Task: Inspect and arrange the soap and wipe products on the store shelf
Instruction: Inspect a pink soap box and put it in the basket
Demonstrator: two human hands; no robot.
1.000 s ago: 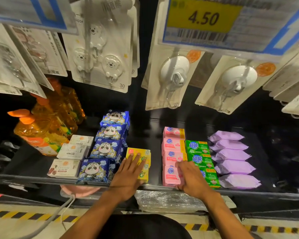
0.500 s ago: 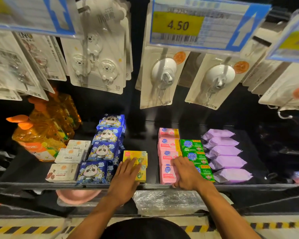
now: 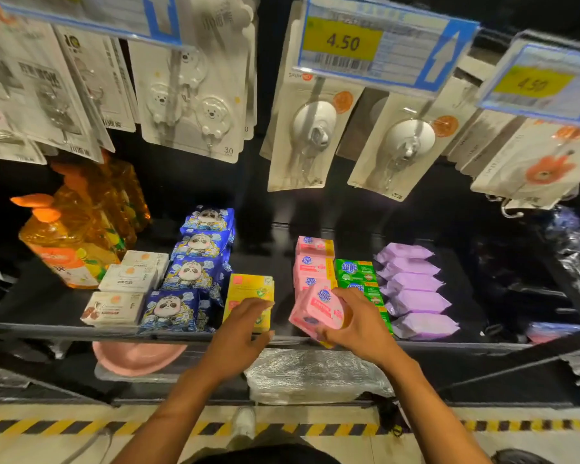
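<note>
Right hand (image 3: 359, 326) grips a pink soap pack (image 3: 318, 309), lifted and tilted, lower centre of frame, just in front of the pink soap column (image 3: 312, 262) on the shelf (image 3: 47, 329)

Left hand (image 3: 238, 333) flat, fingers straight, resting on the yellow soap boxes (image 3: 250, 287) near the shelf's front edge, holding nothing

Green soap packs (image 3: 355, 271) just right of the pink column, purple wipe packs (image 3: 412, 289) further right

Blue panda wipe packs (image 3: 195, 269) left of the yellow boxes, then white soap boxes (image 3: 128, 279), orange bottles (image 3: 67, 242) far left

4.50 price tag (image 3: 342, 41) hangs at upper centre
</note>
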